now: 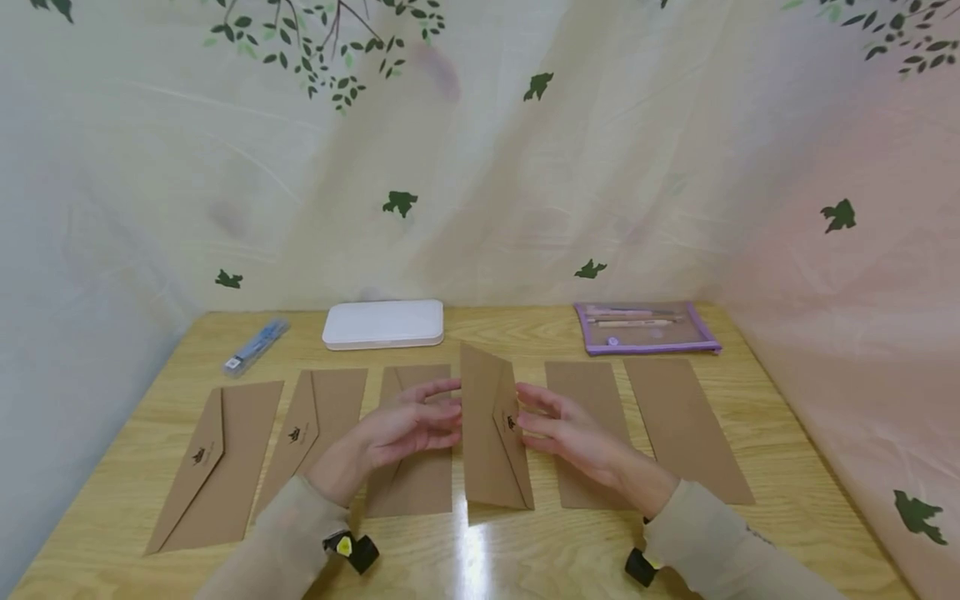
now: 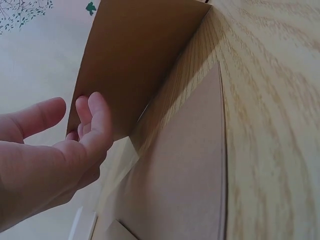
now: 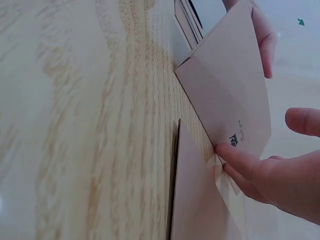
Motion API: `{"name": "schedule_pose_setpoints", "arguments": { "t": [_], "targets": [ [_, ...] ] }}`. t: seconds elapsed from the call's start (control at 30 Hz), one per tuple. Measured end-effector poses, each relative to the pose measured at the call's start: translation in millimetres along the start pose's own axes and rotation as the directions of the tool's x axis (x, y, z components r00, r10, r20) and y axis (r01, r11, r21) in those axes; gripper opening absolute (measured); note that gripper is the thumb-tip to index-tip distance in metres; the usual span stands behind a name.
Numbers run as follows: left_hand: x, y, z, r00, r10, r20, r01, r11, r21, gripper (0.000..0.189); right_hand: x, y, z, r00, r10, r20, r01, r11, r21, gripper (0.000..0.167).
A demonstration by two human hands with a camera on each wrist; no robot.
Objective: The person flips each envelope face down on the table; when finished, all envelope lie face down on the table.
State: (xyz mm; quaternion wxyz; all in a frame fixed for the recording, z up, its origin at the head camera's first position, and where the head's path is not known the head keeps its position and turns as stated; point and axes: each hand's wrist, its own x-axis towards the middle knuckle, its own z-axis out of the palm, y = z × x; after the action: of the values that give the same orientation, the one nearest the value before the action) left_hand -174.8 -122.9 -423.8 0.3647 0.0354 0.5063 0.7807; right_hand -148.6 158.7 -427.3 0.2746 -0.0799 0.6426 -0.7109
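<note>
A brown paper envelope (image 1: 483,433) stands tilted on its edge between the two hands, with its pointed flap and a small dark "Thank you" print facing right. My left hand (image 1: 401,429) has its fingertips at the left side of this envelope, the thumb held apart in the left wrist view. On the other side, my right hand (image 1: 573,433) touches the flap beside the print with its fingertips. In the right wrist view, the right thumb (image 3: 302,121) is raised off the paper. Directly left lies another envelope (image 1: 423,487), partly covered by the left hand.
Two flap-up envelopes lie further left, including the leftmost envelope (image 1: 251,467). To the right are two plain-side-up envelopes, the outer envelope (image 1: 686,425) at far right. Behind are a blue clear packet (image 1: 257,346), a white case (image 1: 384,323) and a purple-edged pouch (image 1: 637,337).
</note>
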Motion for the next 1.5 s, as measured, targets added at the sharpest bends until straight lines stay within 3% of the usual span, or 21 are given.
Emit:
{"name": "schedule_pose_setpoints", "arguments": {
  "t": [0.97,1.5],
  "targets": [
    [0.7,12.5,6.6,1.000,-0.020,0.011,0.020,0.999,0.038,0.063,14.5,-20.0,26.9,0.998,-0.021,0.060,0.018,0.999,0.035,0.066],
    [2.4,21.2,16.7,0.999,-0.020,0.036,0.016,0.992,0.124,0.058,18.6,-42.9,30.0,0.995,-0.026,0.100,0.020,0.998,0.057,0.065]
  ]
}}
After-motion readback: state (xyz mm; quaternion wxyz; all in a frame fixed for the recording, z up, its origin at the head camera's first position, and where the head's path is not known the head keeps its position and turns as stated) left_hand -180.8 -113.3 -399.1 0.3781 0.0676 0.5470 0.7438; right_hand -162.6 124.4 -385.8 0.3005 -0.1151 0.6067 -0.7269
